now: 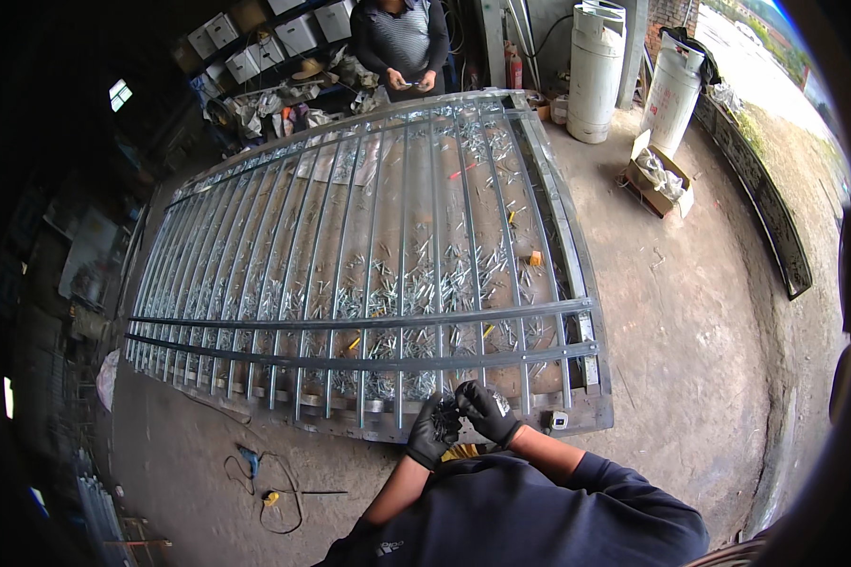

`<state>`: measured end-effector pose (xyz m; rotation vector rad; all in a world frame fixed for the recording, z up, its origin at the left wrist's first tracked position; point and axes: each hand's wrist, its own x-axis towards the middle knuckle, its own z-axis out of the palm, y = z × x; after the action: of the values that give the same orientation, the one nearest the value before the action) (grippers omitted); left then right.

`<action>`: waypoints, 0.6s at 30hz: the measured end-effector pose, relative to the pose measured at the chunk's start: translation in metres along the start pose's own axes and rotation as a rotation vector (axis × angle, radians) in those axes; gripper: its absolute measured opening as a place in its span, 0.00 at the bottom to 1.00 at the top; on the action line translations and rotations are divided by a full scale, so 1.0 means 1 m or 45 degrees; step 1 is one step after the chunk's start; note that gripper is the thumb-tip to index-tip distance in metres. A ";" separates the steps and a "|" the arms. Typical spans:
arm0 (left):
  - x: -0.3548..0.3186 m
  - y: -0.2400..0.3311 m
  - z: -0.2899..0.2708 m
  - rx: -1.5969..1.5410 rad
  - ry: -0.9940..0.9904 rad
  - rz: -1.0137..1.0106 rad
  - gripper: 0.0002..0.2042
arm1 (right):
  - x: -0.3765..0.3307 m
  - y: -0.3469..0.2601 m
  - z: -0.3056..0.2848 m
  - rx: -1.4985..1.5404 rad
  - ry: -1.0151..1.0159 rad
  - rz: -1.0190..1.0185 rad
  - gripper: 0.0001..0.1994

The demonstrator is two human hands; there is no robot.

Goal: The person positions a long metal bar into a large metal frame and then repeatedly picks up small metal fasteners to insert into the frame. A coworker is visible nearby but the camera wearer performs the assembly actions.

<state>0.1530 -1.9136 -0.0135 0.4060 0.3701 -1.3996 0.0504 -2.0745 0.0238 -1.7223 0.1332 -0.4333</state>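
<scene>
Both my hands wear black gloves and meet at the near edge of a wide metal work table (pixel 388 430). My left hand (pixel 429 437) is cupped around a clump of small dark pieces (pixel 447 413), too small to name surely. My right hand (pixel 488 414) is closed beside it, its fingertips at the clump; what they pinch is hidden. Just beyond my hands lies a metal fence panel (pixel 402 321) with long upright bars and two cross rails at the near end. Many short silvery metal pieces (pixel 378 298) are scattered beneath and between the bars.
Across the table stands another person (pixel 402 47), hands together around something small. A tape measure (pixel 559 420) sits at the near right corner. A corded blue power tool (pixel 248 460) lies on the floor at left. Two white cylinders (pixel 596 76) and a carton (pixel 659 178) stand at far right.
</scene>
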 end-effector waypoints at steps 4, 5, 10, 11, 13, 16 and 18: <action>0.013 -0.023 -0.004 -0.147 0.214 0.060 0.16 | -0.011 0.012 -0.006 -0.149 -0.145 0.152 0.09; 0.014 -0.033 -0.007 -0.080 0.249 0.162 0.15 | -0.017 0.013 -0.011 -0.384 -0.175 0.055 0.07; 0.019 -0.061 -0.011 -0.334 0.063 0.136 0.14 | -0.026 0.008 -0.019 -0.897 -0.415 0.172 0.10; 0.017 -0.063 -0.012 -0.338 0.100 0.087 0.13 | -0.026 0.005 -0.021 -0.851 -0.449 0.240 0.11; 0.016 -0.067 -0.012 -0.364 0.233 0.083 0.13 | -0.021 0.005 -0.023 -0.799 -0.536 0.324 0.11; 0.014 -0.069 -0.020 -0.333 0.488 0.110 0.12 | -0.011 0.024 -0.028 -0.543 -0.887 0.226 0.12; 0.008 -0.058 -0.032 -0.148 0.439 0.027 0.13 | -0.008 0.052 -0.033 -0.275 -0.786 0.379 0.13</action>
<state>0.0958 -1.9124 -0.0487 0.5551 0.7227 -1.2797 0.0395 -2.1127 -0.0239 -1.9348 -0.0143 0.3489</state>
